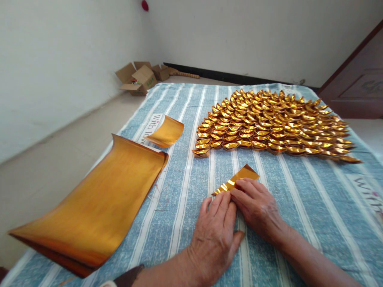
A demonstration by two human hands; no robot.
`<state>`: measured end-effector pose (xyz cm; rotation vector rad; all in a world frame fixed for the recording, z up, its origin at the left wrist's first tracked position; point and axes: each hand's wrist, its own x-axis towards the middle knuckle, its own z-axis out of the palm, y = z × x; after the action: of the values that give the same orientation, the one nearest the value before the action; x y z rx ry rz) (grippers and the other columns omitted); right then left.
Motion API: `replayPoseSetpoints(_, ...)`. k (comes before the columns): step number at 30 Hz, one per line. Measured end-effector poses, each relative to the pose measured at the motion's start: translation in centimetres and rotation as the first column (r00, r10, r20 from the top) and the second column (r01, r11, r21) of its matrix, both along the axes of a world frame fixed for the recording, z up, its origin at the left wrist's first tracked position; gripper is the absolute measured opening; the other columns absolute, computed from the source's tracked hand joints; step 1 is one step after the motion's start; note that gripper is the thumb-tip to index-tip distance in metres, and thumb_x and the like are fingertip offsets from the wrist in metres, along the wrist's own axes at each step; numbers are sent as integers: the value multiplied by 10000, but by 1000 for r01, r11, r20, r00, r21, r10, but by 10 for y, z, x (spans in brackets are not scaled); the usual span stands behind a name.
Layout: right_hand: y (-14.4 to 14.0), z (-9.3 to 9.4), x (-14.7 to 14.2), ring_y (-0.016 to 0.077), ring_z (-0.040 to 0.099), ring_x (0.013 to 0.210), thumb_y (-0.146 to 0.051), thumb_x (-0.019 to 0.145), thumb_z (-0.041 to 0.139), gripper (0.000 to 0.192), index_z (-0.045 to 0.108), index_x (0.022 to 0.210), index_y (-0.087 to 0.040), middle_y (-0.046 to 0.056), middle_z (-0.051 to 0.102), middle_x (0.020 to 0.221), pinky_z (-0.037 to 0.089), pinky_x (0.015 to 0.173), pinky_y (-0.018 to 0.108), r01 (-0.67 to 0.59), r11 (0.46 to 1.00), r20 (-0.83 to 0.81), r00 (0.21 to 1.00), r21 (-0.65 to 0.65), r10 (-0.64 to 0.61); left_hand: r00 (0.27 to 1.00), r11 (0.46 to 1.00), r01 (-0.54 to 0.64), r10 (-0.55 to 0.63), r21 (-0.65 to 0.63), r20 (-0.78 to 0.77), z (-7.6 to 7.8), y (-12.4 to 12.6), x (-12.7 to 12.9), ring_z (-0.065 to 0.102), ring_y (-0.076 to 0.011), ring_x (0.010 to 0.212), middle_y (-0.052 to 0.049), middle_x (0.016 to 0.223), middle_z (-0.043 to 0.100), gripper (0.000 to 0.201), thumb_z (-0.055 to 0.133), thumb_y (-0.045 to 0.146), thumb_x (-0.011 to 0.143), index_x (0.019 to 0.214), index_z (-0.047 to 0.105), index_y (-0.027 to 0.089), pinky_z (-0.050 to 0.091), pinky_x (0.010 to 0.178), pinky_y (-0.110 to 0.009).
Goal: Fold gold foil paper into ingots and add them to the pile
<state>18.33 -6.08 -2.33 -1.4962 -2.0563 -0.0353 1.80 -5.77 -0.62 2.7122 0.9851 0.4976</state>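
The striped blue and white cloth (299,199) bears dark script writing: near its left edge the letters "With lo" can be read before the curled gold sheet (166,131) covers the rest, and at the right edge "With" shows again, partly cut off by the frame. The open cardboard box (138,79) on the floor by the wall carries some green print too small to read. The piece in hand is a folded gold foil paper (236,179), shiny and metallic, creased into a narrow strip with a flat flap pointing up and away at its far end and a crumpled, glittering fold along its near-left edge; it lies flat on the cloth in front of the person, just short of the rows of folded gold ingots (275,123). The right hand (257,207) rests palm down with its fingertips pressing the near end of the foil paper, the grip flat and not closed around anything. The left hand (214,235) lies palm down beside it, fingers extended and together, their tips at the lower edge of the foil; whether they touch it cannot be told. A large stack of gold sheets (98,207) lies well to the left, its far edge curling up.
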Motion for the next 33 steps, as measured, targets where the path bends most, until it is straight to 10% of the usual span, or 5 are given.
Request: replayPoseSetpoints(33,2,-6,-3,235,540,934,-192,937,448,243,621,767,-175,93,614,910,474,794,382,-3,1000,13,1000,-9,3,996,996,51,-56,-72,-76,9,6,-7,478,-323,1260,-199,1321,540,453,578,194,812,1240,459,102,373,1016,-606)
